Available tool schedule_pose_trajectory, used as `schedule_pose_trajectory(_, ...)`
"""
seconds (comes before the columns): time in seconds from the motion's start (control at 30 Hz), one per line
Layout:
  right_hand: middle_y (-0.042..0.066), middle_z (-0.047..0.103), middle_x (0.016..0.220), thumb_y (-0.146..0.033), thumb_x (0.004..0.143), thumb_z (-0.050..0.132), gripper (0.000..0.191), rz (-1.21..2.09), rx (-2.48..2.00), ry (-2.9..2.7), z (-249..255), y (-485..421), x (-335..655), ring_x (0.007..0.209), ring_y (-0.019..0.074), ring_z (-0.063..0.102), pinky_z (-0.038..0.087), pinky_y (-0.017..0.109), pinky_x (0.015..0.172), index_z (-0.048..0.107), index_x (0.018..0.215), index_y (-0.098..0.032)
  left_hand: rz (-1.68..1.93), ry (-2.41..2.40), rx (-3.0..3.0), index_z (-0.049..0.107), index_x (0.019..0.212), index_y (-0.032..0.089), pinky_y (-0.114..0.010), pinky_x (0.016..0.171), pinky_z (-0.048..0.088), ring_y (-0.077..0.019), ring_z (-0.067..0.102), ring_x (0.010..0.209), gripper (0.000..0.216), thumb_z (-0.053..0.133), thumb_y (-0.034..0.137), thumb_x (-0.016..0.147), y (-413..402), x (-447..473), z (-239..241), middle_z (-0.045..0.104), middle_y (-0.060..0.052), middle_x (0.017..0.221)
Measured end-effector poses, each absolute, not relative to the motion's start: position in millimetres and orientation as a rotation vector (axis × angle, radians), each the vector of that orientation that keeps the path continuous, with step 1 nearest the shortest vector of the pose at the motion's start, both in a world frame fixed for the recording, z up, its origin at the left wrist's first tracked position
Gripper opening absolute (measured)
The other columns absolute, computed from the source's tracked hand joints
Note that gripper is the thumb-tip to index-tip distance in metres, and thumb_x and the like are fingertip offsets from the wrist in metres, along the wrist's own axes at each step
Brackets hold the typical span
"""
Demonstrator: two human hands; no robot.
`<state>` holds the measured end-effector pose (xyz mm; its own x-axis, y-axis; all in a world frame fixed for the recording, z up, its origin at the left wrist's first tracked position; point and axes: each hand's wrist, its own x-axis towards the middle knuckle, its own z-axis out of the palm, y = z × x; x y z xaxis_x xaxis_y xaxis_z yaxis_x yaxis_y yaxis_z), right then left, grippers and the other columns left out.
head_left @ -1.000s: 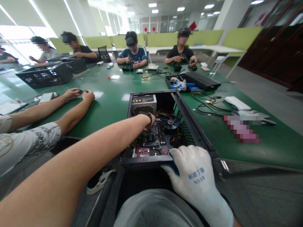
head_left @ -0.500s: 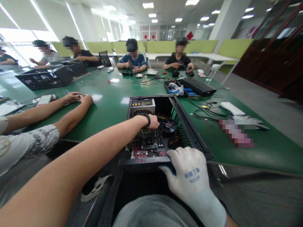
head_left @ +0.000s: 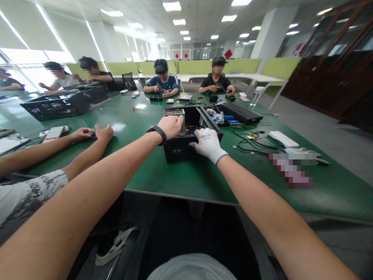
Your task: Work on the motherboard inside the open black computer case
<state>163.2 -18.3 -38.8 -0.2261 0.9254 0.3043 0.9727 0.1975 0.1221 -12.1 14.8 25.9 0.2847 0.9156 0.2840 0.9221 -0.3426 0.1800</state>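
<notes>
A black open computer case [head_left: 186, 149] lies on the green table, with a grey power supply [head_left: 175, 112] in its far left part and wires inside. My bare left hand [head_left: 170, 126], with a dark band at the wrist, is closed above the case's left side, just in front of the power supply. Its fingertips are hidden, so I cannot tell what they grip. My right hand [head_left: 207, 142], in a white glove, is closed over the near right edge of the case, thumb against the front wall and fingers over the top.
Behind the case is a black tray with blue items [head_left: 231, 119] and a dark cover [head_left: 241, 112]. Black cables [head_left: 247, 146], a white box [head_left: 283, 139] and gloves lie right. At left, a co-worker's hands [head_left: 96, 134] hold something small. Other people sit across the table.
The case has moved forward from the table's near edge, farther from me. Both my arms are stretched out with it, and my left hand is now nearer the case's left side.
</notes>
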Motion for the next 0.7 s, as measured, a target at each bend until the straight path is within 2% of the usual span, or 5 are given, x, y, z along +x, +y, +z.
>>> schedule_pose_trajectory(0.13, 0.009, 0.058, 0.121, -0.051, 0.091, 0.054, 0.046, -0.453, -1.903, -2.281, -36, 36, 156, 0.107, 0.0215, 0.057, 0.046, 0.045, 0.093, 0.057, 0.121, -0.017, -0.607, -1.831, -2.486, 0.068, 0.083, 0.019, -0.029, 0.081, 0.045, -0.0211, 0.065, 0.092, 0.055, 0.022, 0.045, 0.100, 15, -17, 24, 0.073, -0.010, 0.094)
schedule_pose_trajectory(0.3, 0.009, 0.058, 0.125, -0.046, 0.091, 0.057, 0.043, -0.464, -1.896, -2.307, -38, 62, 156, 0.110, 0.0219, 0.058, 0.048, 0.046, 0.094, 0.057, 0.123, -0.017, -0.671, -1.842, -2.495, 0.064, 0.082, 0.019, -0.029, 0.079, 0.045, -0.0203, 0.065, 0.090, 0.051, 0.024, 0.044, 0.100, 11, -17, 16, 0.072, -0.009, 0.092)
schedule_pose_trajectory(0.53, 0.008, 0.059, 0.121, -0.049, 0.091, 0.056, 0.042, -0.458, -1.862, -2.329, -38, 52, 157, 0.107, 0.0210, 0.058, 0.047, 0.045, 0.094, 0.058, 0.120, -0.017, -0.775, -1.919, -2.494, 0.060, 0.093, 0.020, -0.030, 0.079, 0.046, -0.0212, 0.065, 0.091, 0.038, 0.032, 0.044, 0.098, 6, -20, 15, 0.071, -0.009, 0.097)
schedule_pose_trajectory(0.7, 0.011, 0.062, 0.109, -0.057, 0.089, 0.052, 0.047, -0.438, -1.816, -2.316, -43, 14, 158, 0.102, 0.0245, 0.054, 0.037, 0.041, 0.088, 0.059, 0.112, -0.016, -0.794, -1.872, -2.537, 0.058, 0.095, 0.020, -0.031, 0.080, 0.046, -0.0216, 0.065, 0.092, 0.034, 0.031, 0.040, 0.097, -1, -20, 25, 0.071, -0.009, 0.099)
